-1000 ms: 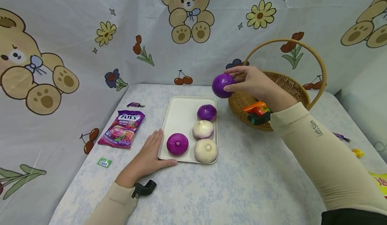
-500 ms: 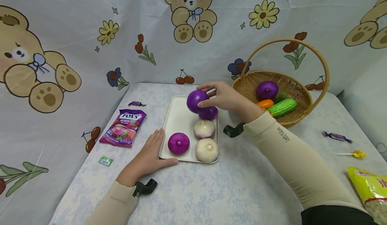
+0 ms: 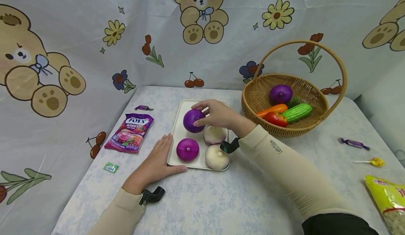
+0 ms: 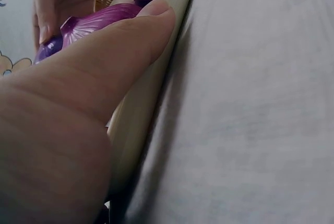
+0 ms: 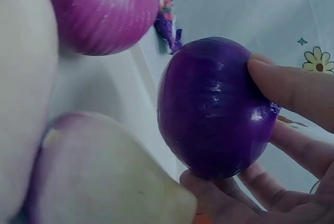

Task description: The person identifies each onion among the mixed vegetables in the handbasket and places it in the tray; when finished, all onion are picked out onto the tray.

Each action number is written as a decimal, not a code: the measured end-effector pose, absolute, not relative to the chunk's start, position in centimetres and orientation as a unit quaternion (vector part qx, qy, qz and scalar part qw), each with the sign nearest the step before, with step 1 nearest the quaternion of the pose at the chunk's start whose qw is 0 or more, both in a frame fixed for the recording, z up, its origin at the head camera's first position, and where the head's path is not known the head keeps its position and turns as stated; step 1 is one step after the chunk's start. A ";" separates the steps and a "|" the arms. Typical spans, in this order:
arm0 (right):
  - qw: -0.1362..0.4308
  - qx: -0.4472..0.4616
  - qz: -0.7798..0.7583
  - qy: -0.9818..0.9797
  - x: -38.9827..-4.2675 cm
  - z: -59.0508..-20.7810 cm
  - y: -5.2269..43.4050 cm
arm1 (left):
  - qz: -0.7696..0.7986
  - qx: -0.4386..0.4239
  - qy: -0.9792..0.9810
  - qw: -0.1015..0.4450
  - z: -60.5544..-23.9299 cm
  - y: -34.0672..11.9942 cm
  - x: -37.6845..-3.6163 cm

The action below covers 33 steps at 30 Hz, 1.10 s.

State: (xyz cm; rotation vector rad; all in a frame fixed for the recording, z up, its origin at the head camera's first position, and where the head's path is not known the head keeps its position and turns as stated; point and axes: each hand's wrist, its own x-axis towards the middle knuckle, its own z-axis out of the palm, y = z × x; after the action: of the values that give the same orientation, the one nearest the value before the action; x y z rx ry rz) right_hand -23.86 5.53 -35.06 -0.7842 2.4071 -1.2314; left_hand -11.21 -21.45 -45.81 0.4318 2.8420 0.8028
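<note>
The fingers (image 5: 292,85) of the right hand (image 3: 218,115) curled round a dark purple onion (image 3: 193,121) and held it over the white tray (image 3: 186,112). A pink-purple onion (image 3: 187,149) and two white onions (image 3: 217,156) lay on that tray. The left hand (image 3: 155,166) lay flat on the table (image 3: 240,200) with straight fingers, its thumb touching the tray's edge. A basket (image 3: 253,99) with vegetables stood to the right. A candy bag (image 3: 129,133) lay to the left.
</note>
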 end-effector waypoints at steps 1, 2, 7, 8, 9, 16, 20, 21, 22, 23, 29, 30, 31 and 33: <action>0.162 -0.277 -0.427 0.846 -23.8 -35.2 5.4 | 0.268 0.144 0.949 0.078 -45.8 -21.5 -11.2; 0.164 -0.278 -0.424 0.846 -23.8 -35.4 5.3 | 0.268 0.144 0.949 0.078 -45.8 -21.5 -11.2; 0.183 -0.278 -0.411 0.849 -23.7 -36.1 4.7 | 0.270 0.145 0.949 0.077 -45.8 -21.5 -11.2; 0.187 -0.277 -0.406 0.850 -23.8 -36.2 4.6 | 0.270 0.145 0.949 0.076 -45.8 -21.5 -11.2; 0.189 -0.277 -0.400 0.853 -23.8 -36.3 4.5 | 0.271 0.146 0.949 0.076 -45.8 -21.5 -11.2; 0.200 -0.284 -0.357 0.867 -24.2 -36.7 3.9 | 0.271 0.150 0.948 0.075 -45.9 -21.5 -11.2; 0.210 -0.288 -0.347 0.868 -24.6 -37.0 3.8 | 0.270 0.150 0.948 0.074 -45.9 -21.5 -11.3; 0.211 -0.289 -0.342 0.869 -24.7 -37.0 3.7 | 0.270 0.149 0.948 0.075 -45.9 -21.5 -11.3; 0.210 -0.290 -0.338 0.870 -24.8 -37.1 3.7 | 0.269 0.149 0.949 0.074 -45.9 -21.5 -11.3; 0.209 -0.291 -0.334 0.872 -24.8 -37.2 3.7 | 0.269 0.149 0.949 0.074 -45.9 -21.5 -11.3; 0.201 -0.290 -0.320 0.879 -24.9 -37.3 3.8 | 0.269 0.152 0.948 0.071 -45.9 -21.5 -11.3; 0.202 -0.287 -0.321 0.880 -24.9 -37.2 3.8 | 0.269 0.153 0.948 0.070 -45.9 -21.5 -11.3; 0.203 -0.284 -0.323 0.880 -24.8 -37.1 3.9 | 0.268 0.154 0.948 0.070 -45.9 -21.5 -11.3; 0.205 -0.277 -0.330 0.879 -24.8 -37.0 4.0 | 0.269 0.155 0.948 0.068 -45.8 -21.5 -11.3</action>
State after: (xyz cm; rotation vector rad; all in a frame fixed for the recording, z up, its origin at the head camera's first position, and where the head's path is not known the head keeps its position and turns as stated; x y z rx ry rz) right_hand -24.80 3.96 -36.96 -0.7716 2.4497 -0.9186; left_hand -11.28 -21.50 -45.85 0.4679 2.8561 0.8101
